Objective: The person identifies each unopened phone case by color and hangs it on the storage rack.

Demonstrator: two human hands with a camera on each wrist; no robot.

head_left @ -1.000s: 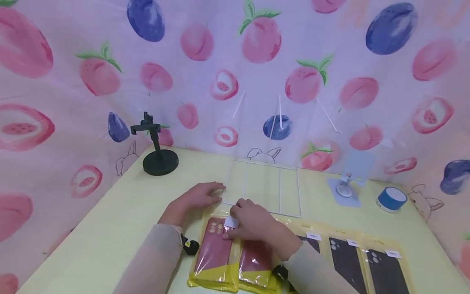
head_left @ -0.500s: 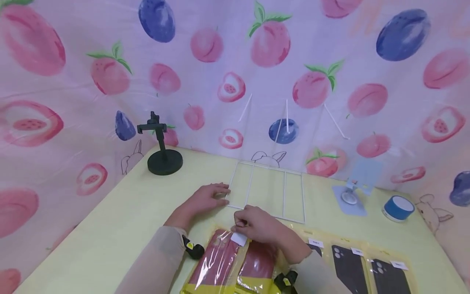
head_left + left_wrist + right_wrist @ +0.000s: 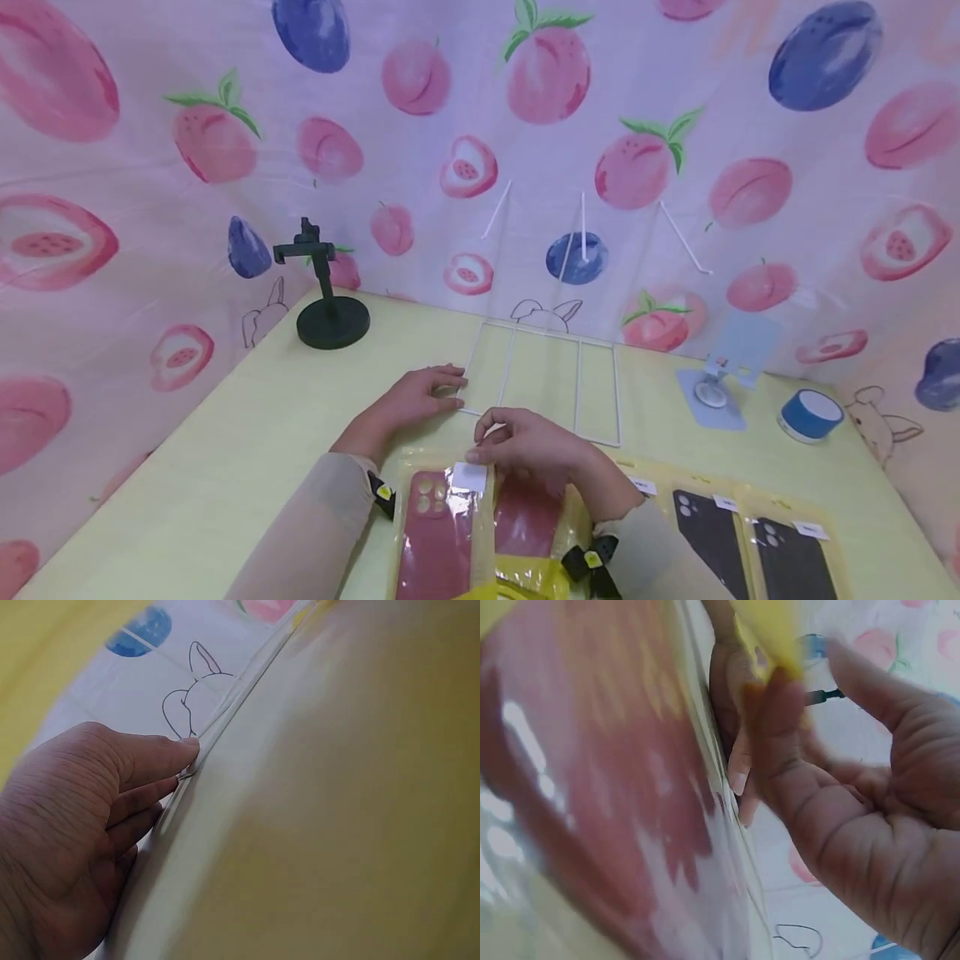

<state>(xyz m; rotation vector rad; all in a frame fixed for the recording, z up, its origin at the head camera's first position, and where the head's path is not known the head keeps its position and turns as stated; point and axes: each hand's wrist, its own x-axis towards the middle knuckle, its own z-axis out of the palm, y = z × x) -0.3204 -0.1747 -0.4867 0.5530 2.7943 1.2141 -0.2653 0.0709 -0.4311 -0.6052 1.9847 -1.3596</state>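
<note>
Packet [image 3: 437, 537] shifted; label [image 3: 469, 477] seems illegible.

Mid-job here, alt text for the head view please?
The right hand, fingers curled, is at the top of two bagged dark pink phone cases; the left hand touches the left edge of a white wire rack. Bagged black phone cases lie to the right on a pale yellow table, a black phone stand back left.
</note>
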